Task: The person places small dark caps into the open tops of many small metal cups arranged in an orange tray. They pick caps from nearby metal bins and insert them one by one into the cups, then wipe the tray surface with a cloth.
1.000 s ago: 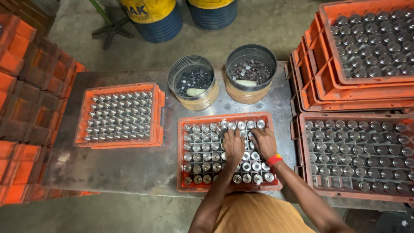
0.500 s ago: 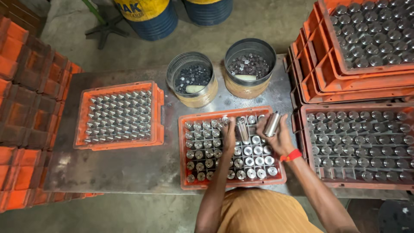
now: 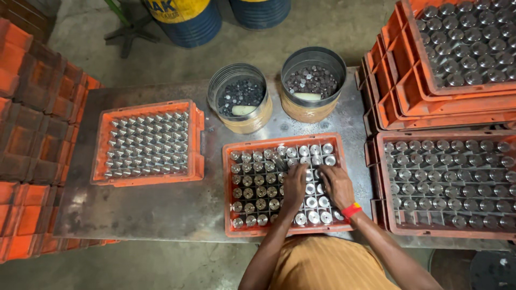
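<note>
An orange plastic tray [image 3: 230, 189] on the metal table holds rows of upright shiny metal cylinders [image 3: 258, 190]. Both my hands are down in its right half. My left hand [image 3: 294, 185] lies palm down with its fingers curled onto a cylinder near the tray's middle. My right hand [image 3: 336, 185], with a red band at the wrist, sits just beside it, fingers closed over a cylinder in the neighbouring rows. The parts under my fingers are hidden.
A second orange tray [image 3: 194, 140] of cylinders lies to the left. Two round tins [image 3: 239, 99] [image 3: 313, 80] of dark small parts stand behind. Filled orange trays [image 3: 379, 177] and a stack [image 3: 398, 102] crowd the right; empty crates [image 3: 32, 134] the left. Blue-yellow drums [image 3: 185, 19] stand beyond.
Half a second ago each hand held a cylinder lifted above the tray. Both hands have come back down onto the rows, close together.
</note>
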